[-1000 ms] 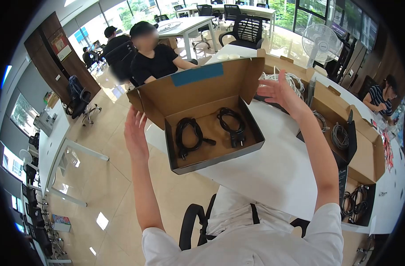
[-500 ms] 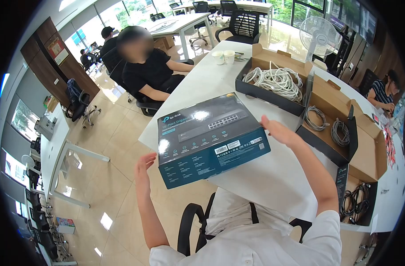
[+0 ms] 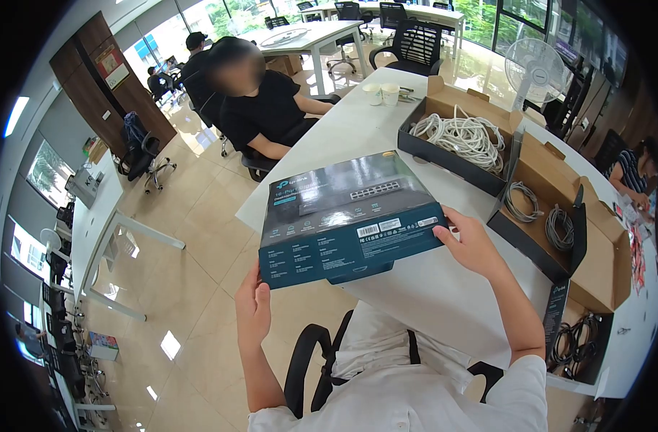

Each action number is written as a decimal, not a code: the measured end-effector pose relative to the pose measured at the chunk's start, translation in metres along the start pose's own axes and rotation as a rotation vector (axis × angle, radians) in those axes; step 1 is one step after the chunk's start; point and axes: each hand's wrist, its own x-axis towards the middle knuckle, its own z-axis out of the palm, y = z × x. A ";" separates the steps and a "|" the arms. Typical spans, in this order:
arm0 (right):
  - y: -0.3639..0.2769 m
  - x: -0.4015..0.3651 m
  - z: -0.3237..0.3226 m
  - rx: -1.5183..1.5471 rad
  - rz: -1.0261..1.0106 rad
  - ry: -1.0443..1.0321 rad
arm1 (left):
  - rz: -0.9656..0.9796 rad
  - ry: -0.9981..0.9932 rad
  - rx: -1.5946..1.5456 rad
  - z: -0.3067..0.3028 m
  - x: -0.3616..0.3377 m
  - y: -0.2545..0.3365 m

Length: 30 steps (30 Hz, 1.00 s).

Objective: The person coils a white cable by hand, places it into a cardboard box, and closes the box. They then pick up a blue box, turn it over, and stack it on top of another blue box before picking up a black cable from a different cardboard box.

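Note:
A dark tp-link network switch box [image 3: 350, 216] lies closed at the table's near left end, its front edge tilted toward me. Its top carries a picture of a 16-port switch, and the teal front side is printed with labels. A tab sticks out below the front side. My left hand [image 3: 254, 306] grips the front left corner, thumb in front and the other fingers partly hidden. Around the front right corner, my right hand [image 3: 471, 245] is closed with its thumb against the front side.
On the white table [image 3: 444, 302], open boxes to the right hold white cables [image 3: 458, 140], grey cable coils [image 3: 559, 229] and black cables [image 3: 575, 342]. Paper cups [image 3: 381, 93] stand at the back. A seated person [image 3: 271, 108] is at the table's left side; another sits far right.
Both hands have closed onto the box's front corners; before, the left was apart from it. The box has tipped, showing the tab under its front side. The view has shifted slightly.

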 end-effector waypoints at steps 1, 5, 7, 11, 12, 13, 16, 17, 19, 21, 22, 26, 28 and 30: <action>-0.002 -0.001 0.001 -0.015 -0.023 0.045 | 0.003 0.006 0.030 -0.002 -0.001 0.007; 0.000 -0.005 0.000 -0.122 -0.051 0.105 | 0.004 0.036 0.090 -0.007 -0.004 -0.001; 0.002 -0.009 0.001 -0.266 0.000 0.030 | -0.102 0.042 0.089 0.001 -0.009 0.008; 0.007 -0.009 0.014 -0.459 0.131 -0.150 | -0.262 -0.122 0.256 0.011 -0.016 -0.014; 0.015 -0.010 0.020 -0.443 0.121 -0.143 | -0.279 -0.138 0.261 0.015 -0.017 -0.017; 0.027 -0.012 0.029 -0.427 0.111 -0.136 | -0.295 -0.154 0.265 0.020 -0.018 -0.018; 0.045 -0.013 0.039 -0.309 0.134 -0.106 | -0.319 -0.065 0.140 0.030 -0.023 -0.030; 0.048 -0.014 0.040 -0.256 0.149 -0.097 | -0.326 -0.012 0.077 0.031 -0.025 -0.034; 0.051 -0.016 0.040 -0.194 0.123 -0.057 | -0.316 -0.017 0.042 0.032 -0.027 -0.039; 0.048 -0.017 0.039 -0.148 0.116 -0.024 | -0.295 -0.014 0.021 0.032 -0.027 -0.039; 0.043 -0.020 0.037 -0.132 0.124 -0.013 | -0.281 -0.010 0.019 0.032 -0.029 -0.037; 0.029 -0.018 0.029 -0.064 0.119 0.050 | -0.269 0.052 0.021 0.035 -0.029 -0.037; 0.029 -0.018 0.030 -0.051 0.133 0.048 | -0.277 0.060 0.000 0.036 -0.029 -0.033; 0.030 -0.019 0.031 -0.050 0.138 0.056 | -0.294 0.060 0.001 0.037 -0.029 -0.028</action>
